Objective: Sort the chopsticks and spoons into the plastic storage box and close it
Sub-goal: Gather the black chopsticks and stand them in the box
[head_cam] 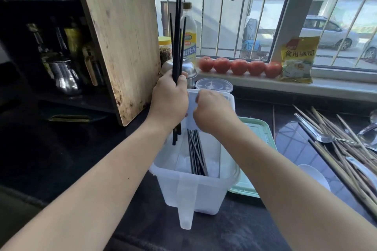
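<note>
Clear storage box (pixel 195 187) sits on the dark counter (pixel 67 149), some black chopsticks (pixel 196 153) already lying in its middle section. Risk: the upright bundle (pixel 177 36) is uneven, so loose sticks may slip outside the box. Left hand (pixel 170 101) grips that bundle, fingers wrapped tight. Right hand (pixel 212 112) hovers curled over the box; whether it holds anything cannot be told.
</note>
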A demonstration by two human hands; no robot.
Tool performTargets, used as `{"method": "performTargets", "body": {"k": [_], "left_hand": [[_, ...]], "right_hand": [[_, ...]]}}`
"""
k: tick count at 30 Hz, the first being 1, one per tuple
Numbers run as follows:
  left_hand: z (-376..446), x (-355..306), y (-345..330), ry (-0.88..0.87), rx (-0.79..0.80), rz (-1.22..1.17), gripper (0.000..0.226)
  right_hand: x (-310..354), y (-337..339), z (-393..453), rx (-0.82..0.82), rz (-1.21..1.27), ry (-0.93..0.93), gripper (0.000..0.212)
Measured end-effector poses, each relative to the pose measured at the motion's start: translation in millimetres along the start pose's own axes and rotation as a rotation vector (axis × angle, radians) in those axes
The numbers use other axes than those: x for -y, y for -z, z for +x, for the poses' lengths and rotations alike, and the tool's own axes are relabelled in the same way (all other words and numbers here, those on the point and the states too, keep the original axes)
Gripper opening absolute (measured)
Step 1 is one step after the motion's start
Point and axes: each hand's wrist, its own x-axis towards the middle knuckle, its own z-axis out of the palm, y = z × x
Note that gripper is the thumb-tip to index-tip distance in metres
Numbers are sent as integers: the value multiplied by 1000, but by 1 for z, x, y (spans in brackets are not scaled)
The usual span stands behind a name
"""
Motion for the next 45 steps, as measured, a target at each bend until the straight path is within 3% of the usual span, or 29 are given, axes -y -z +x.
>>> {"method": "performTargets", "body": {"k": [1, 4, 9, 12, 14, 16, 19, 23, 27, 31, 33, 35, 37, 45], "left_hand": [[-1, -2, 1, 26, 16, -27, 21], [-5, -6, 0, 66, 127, -82, 22], [-12, -9, -2, 33, 317, -42, 23], [-12, -10, -3, 48, 266, -44, 23], [-8, -7, -3, 48, 165, -35, 24], [-4, -4, -1, 47, 76, -72, 26], [-1, 0, 1, -2, -20, -68, 26], [-1, 2, -1, -70, -12, -19, 26], [-3, 0, -1, -97, -3, -10, 24], [-4, -1, -2, -69, 57, -13, 26], [-3, -1, -2, -37, 66, -40, 26], [-3, -2, -2, -3, 77, -73, 27], [-3, -3, -2, 15, 105, -113, 30], [-9, -11, 1, -23, 183, -170, 24]], "right_hand": [[-1, 3, 0, -101, 90, 5, 19], [-1, 10, -1, -330, 478, 25, 20], [-1, 10, 3, -282, 831, 102, 29], [-10, 14, 4, -389, 904, 67, 26], [-16, 15, 6, -481, 850, -6, 27], [-16, 11, 9, -462, 724, -63, 26], [-10, -2, 11, -168, 298, -29, 23], [0, -8, 2, 195, -184, 9, 23], [4, -2, -5, 318, -209, -36, 22], [4, 2, -5, 228, -226, -21, 13], [4, 5, -4, 19, -54, 24, 8], [6, 10, -7, -224, 375, 70, 34], [6, 14, -9, -377, 652, 118, 32], [-4, 21, -3, -251, 881, 203, 18]]}}
